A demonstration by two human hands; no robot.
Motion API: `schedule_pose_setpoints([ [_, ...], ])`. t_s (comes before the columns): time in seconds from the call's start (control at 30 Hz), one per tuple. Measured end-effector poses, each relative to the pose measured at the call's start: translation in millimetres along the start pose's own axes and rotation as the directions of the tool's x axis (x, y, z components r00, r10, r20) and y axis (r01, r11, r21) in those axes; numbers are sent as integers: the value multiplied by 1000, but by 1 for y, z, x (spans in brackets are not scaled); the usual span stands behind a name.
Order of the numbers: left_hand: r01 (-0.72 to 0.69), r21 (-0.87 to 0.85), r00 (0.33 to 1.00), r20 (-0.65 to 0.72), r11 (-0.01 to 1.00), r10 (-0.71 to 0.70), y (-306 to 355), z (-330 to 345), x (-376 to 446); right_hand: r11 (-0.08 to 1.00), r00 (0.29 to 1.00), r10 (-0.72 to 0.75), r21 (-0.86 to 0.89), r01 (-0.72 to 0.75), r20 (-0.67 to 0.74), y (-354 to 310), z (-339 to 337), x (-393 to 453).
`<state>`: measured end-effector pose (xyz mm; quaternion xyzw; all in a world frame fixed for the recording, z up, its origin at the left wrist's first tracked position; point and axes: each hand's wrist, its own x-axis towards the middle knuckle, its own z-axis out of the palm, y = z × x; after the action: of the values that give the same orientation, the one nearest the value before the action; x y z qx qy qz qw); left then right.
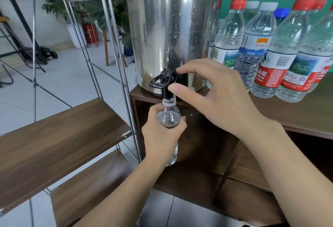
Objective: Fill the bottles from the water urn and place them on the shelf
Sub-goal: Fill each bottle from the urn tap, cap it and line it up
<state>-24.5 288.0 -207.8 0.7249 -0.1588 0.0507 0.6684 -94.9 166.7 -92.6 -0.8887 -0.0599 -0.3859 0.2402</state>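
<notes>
Both busy: left hand (162,136) grips bottle (168,116), right hand (216,97) loose, seemingly off tap (163,82)

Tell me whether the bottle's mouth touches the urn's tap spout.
Touching: in the head view, the black tap spout sits inside the bottle mouth, no gap visible.

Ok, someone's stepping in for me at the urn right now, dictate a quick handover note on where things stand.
Left hand grips the clear bottle, its mouth up under the black tap of the steel urn.
Right hand is at the tap, fingers relaxed; whether it touches the lever is unclear.
The bottle looks filled to about its shoulder.
Capped bottles stand on the cabinet top right of the urn.
No bottles show on the wooden shelf.
Left: finish this bottle, shelve it, then the others.
</notes>
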Motion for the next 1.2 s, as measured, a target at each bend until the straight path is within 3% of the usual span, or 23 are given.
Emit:
schedule_pose_setpoints([
  [0.23, -5, 1, 999, 34, 1000, 5, -1, -6, 1, 996, 996, -80, 44, 79, 37, -15, 10, 8],
  [1.2, -6, -5, 1000, 27, 1000, 6, -2, -4, 3, 992, 992, -127, -21, 127, 6, -18, 17, 16],
])
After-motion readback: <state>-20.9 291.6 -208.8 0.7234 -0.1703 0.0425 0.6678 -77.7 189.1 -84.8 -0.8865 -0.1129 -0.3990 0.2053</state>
